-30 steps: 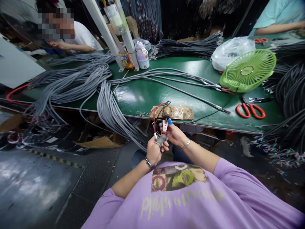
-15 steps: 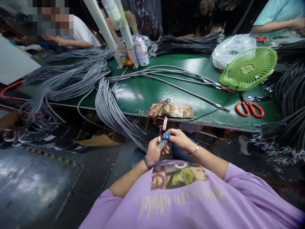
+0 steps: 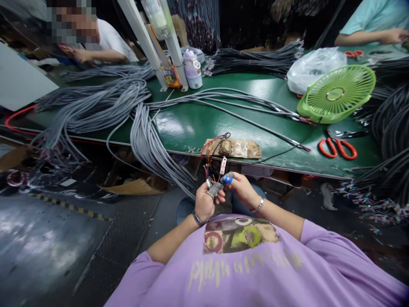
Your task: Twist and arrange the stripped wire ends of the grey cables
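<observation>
The thin coloured wires [image 3: 206, 172] we see are just off the near edge of the green table [image 3: 198, 123], before the person's body. Their long axis runs roughly near to far, leaning slightly left, the far part towards the wooden block [image 3: 244, 149]; which end is free we cannot tell. The left hand [image 3: 204, 203] grips them between covered thumb and fingers. The right hand [image 3: 243, 189] has thumb and forefinger drawn together just beside; whether they pinch a strand we cannot tell. We judge the handling under way: strands are spread apart and in the fingers, not laid down; how much is finished or left is unclear. Beyond, a pale clip [image 3: 223, 165] stands near the block, grey cables [image 3: 105, 102] heap left, and red-handled scissors [image 3: 337, 148] lie right.
</observation>
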Tool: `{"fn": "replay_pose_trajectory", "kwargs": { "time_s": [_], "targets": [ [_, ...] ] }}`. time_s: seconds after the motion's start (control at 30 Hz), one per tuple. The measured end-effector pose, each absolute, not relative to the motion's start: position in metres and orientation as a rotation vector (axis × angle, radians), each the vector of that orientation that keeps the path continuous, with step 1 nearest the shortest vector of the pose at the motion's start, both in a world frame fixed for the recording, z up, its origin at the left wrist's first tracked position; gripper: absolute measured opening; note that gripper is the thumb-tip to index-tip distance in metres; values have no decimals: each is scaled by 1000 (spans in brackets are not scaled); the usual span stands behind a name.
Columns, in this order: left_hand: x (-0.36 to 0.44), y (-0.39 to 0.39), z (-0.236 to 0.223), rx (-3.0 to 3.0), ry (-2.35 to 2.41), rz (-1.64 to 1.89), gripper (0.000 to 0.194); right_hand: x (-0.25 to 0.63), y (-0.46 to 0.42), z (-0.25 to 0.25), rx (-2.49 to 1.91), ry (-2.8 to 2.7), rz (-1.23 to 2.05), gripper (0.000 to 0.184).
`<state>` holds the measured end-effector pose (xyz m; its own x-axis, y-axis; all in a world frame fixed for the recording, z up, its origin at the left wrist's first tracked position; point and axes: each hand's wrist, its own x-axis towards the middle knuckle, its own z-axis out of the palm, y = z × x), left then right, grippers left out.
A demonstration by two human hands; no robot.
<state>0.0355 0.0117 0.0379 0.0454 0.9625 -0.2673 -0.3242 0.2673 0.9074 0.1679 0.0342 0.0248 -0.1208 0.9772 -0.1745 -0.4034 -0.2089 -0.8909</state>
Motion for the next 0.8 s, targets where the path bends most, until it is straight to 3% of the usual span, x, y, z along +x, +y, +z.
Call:
{"fn": "replay_pose_trajectory", "kwargs": {
  "time_s": [0.13,0.3,0.57,0.8],
  "targets": [
    [36,13,46,734,1049,1173,27,174,49,21,-922,-541,1706,33],
    [39,18,51,696,1016,1156,26,173,71,30,-832,-598,1977,40],
    [44,26,50,670,1018,1133,29,163,72,25,-1031,-768,1455,46],
    [45,26,43,675,1035,1117,29,157,80,26,-807,-506,1845,49]
  ]
}}
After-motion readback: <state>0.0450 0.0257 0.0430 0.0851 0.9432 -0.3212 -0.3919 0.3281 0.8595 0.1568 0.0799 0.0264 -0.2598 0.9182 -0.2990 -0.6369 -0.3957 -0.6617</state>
